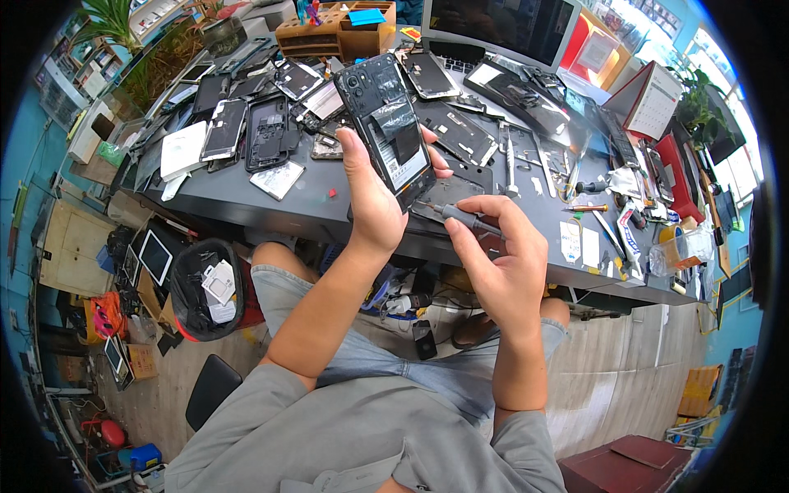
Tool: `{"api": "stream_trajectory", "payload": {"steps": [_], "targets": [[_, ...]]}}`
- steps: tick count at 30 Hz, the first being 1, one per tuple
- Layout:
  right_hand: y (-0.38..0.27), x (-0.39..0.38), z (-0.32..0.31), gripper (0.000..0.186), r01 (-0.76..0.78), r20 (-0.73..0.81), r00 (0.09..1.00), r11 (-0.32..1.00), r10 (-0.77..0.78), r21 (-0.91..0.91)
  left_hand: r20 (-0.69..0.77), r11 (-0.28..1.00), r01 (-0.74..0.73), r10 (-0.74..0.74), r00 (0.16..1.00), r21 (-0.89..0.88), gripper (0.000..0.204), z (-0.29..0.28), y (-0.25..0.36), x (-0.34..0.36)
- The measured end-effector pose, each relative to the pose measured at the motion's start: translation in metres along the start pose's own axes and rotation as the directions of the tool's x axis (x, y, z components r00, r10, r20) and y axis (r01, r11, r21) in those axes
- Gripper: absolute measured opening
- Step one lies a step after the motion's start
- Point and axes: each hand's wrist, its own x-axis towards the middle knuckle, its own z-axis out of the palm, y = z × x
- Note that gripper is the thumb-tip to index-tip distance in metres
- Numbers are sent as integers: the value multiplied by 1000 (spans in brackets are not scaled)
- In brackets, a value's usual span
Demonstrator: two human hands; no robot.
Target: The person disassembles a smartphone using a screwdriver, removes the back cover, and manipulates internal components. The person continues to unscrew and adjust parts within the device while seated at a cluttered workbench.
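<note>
My left hand (374, 193) is wrapped round a black smartphone (382, 123), tilted upright above the desk's front edge. The phone's back is off, so its camera module, dark inner parts and a pale label on the battery face me. Just right of the phone's lower end, my right hand (505, 251) pinches a grey-handled screwdriver (472, 220). Its tip points left toward the phone's bottom edge; whether it touches the phone I cannot tell. Under the hands, a dark flat panel (456, 187) lies on the desk.
Several dismantled phones and frames (271, 131) crowd the desk's left. Tweezers and small tools (575, 172) are strewn on the right. A monitor (501, 29), a wooden organizer (337, 33) and a standing calendar (653, 103) line the back. A lined bin (209, 287) stands beside my left leg.
</note>
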Motion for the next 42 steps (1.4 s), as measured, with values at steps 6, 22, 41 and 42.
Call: {"api": "stream_trajectory", "payload": {"steps": [6,22,41,42], "targets": [[-2,3,3,18,-12,-10,1000,1000,12,-16,-32,1000,-30,30,999,-5,100,-2,-5,4],[-19,20,3,46,91,111,991,982,-73,-163,-78,999,-51,50,996,-12,89,1,-3,4],[-12,12,-3,30,-59,73,995,993,67,-105,-52,997,-61,63,997,49,87,0,-6,5],[-15,13,-1,29,-41,53,998,996,46,-82,-46,997,-62,65,997,54,86,0,-6,5]]}}
